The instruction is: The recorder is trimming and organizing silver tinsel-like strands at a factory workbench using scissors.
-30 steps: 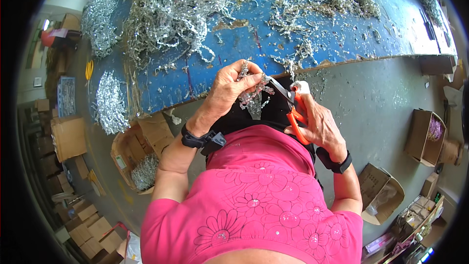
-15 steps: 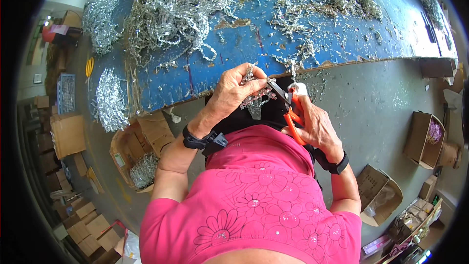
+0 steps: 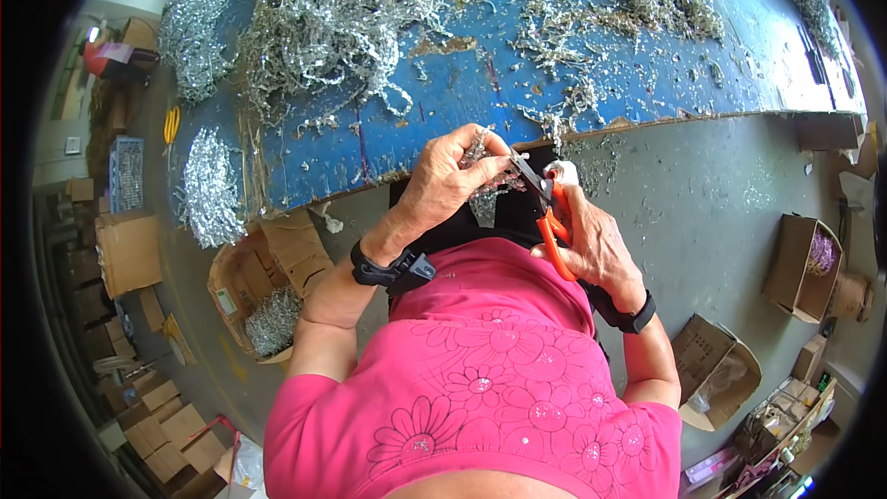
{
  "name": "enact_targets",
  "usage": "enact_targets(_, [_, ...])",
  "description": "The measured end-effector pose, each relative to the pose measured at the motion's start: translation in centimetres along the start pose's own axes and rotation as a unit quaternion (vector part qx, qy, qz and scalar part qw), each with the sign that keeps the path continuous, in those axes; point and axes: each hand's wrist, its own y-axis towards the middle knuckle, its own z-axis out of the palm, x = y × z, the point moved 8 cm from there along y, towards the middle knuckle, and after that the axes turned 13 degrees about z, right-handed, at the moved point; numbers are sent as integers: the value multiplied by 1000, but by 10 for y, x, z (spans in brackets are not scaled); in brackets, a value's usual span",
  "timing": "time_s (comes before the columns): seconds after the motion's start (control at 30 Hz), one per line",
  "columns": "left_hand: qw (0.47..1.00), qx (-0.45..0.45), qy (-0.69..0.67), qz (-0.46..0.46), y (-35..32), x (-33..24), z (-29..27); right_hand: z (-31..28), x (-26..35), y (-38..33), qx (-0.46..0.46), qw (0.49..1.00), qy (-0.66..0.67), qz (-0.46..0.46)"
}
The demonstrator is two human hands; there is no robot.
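the left hand [image 3: 443, 180] pinches a small tangled clump of silvery metallic strands [image 3: 490, 180] between thumb and curled fingertips, holding it just off the near edge of the worn blue-painted worktable [image 3: 443, 92]. the right hand [image 3: 591, 240] is wrapped around the orange handles of a pair of scissors [image 3: 545, 203], whose dark blades point up and left into the clump. to do this cut well, it seems best to keep the strands pulled taut by the left fingertips and feed only a thin bit deep between the blades, with those fingertips kept clear of the edges. how far the blades are parted is hard to make out, since the glittering strands cover them. the lower part of the clump blurs against dark clothing below. heaps of silver shavings [image 3: 342, 9] lie well apart on the table, and a brown cardboard box with more silver scrap [image 3: 268, 314] sits on the floor to the left.
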Motion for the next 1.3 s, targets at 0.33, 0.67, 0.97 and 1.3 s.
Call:
enact_targets(0.33, [999,-2,-31,-19,-1,2,2,5,-8,0,-32,998,53,4])
enact_targets(0.67, [981,-31,-187,-51,-4,9,-2,-5,-16,2,-29,991,126,22])
enact_targets(0.97, [965,67,-224,-119,-13,13,8,-9,9,2,28,999,-19,-5])
enact_targets(1.3, [947,163,-247,-122,-21,9,24,-11,18,2,36,997,-54,-51])
